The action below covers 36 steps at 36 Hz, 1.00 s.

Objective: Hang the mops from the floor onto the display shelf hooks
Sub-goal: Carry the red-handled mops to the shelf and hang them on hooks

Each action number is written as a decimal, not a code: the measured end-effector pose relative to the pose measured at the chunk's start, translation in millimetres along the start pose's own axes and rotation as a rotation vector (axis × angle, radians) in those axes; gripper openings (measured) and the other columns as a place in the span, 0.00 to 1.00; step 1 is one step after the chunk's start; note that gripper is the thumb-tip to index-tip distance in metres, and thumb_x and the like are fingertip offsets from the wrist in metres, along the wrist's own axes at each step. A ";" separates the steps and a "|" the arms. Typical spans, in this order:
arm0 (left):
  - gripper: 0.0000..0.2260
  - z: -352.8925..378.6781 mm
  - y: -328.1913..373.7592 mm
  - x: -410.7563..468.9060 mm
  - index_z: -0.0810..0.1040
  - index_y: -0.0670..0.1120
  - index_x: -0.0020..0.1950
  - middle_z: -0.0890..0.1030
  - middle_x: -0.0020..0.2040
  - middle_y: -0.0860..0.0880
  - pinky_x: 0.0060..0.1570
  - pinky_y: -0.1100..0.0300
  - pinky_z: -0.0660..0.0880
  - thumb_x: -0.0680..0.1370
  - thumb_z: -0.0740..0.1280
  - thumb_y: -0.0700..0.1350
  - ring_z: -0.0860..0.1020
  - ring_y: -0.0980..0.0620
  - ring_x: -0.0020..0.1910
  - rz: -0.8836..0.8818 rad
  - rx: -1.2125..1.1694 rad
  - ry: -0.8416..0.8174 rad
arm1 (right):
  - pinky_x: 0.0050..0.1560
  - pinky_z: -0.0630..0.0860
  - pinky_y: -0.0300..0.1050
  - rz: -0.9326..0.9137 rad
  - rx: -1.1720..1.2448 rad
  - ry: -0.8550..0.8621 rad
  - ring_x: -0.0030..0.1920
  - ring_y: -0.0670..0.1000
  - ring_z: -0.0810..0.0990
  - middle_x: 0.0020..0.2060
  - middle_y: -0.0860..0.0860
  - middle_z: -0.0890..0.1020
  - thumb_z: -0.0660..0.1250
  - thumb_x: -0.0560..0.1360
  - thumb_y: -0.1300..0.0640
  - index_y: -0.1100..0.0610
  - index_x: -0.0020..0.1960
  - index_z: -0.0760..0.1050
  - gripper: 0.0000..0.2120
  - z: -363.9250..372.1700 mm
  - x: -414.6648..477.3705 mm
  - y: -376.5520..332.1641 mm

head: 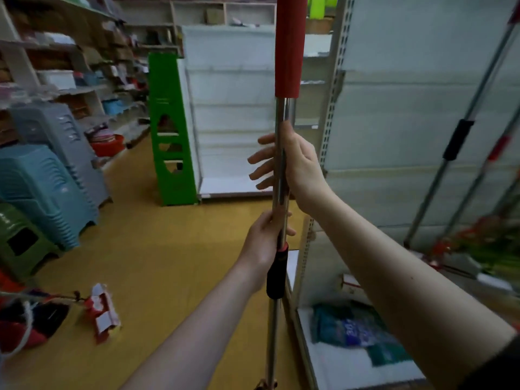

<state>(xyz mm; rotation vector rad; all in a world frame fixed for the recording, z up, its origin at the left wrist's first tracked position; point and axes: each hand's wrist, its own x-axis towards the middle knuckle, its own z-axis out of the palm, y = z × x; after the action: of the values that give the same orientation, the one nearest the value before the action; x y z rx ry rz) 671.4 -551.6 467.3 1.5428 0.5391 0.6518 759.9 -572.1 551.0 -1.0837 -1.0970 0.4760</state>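
The shelf [422, 114] stands just to the right, with hung mops [453, 153] slanting across it. The mop [281, 175] is held upright beside it, red grip topmost, probably to reach hooks I can't see. Another mop [102, 313] waits on the floor [174, 263]. The left hand [266, 235] wraps the pole low and carries it. The right hand [298, 161] steadies it higher, fingers [261, 159] loosely spread.
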 end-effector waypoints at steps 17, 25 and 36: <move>0.21 132.2 30.8 21.2 0.75 0.48 0.62 0.82 0.55 0.44 0.63 0.41 0.71 0.78 0.54 0.58 0.78 0.43 0.57 -0.086 0.190 -0.367 | 0.17 0.63 0.38 -0.094 0.005 0.260 0.18 0.49 0.66 0.22 0.52 0.68 0.55 0.81 0.48 0.57 0.35 0.65 0.19 -153.9 -36.1 -30.1; 0.28 218.6 47.7 46.0 0.78 0.50 0.56 0.85 0.48 0.49 0.58 0.44 0.71 0.80 0.42 0.62 0.79 0.44 0.54 -0.198 0.137 -0.300 | 0.21 0.63 0.42 -0.102 -0.012 0.231 0.21 0.49 0.65 0.25 0.55 0.66 0.56 0.80 0.49 0.59 0.40 0.67 0.16 -240.1 -51.0 -45.5; 0.33 333.1 110.9 95.2 0.80 0.44 0.45 0.77 0.43 0.43 0.44 0.50 0.75 0.76 0.47 0.68 0.76 0.44 0.45 0.087 -0.052 -0.016 | 0.24 0.65 0.38 -0.050 -0.126 0.262 0.23 0.45 0.70 0.24 0.48 0.70 0.59 0.79 0.46 0.62 0.39 0.70 0.20 -327.9 -42.2 -55.8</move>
<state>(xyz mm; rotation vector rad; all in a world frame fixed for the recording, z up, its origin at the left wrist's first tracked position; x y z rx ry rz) 964.2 -736.9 577.6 1.5274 0.4420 0.7142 1022.2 -780.5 564.5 -1.1889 -0.9283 0.2194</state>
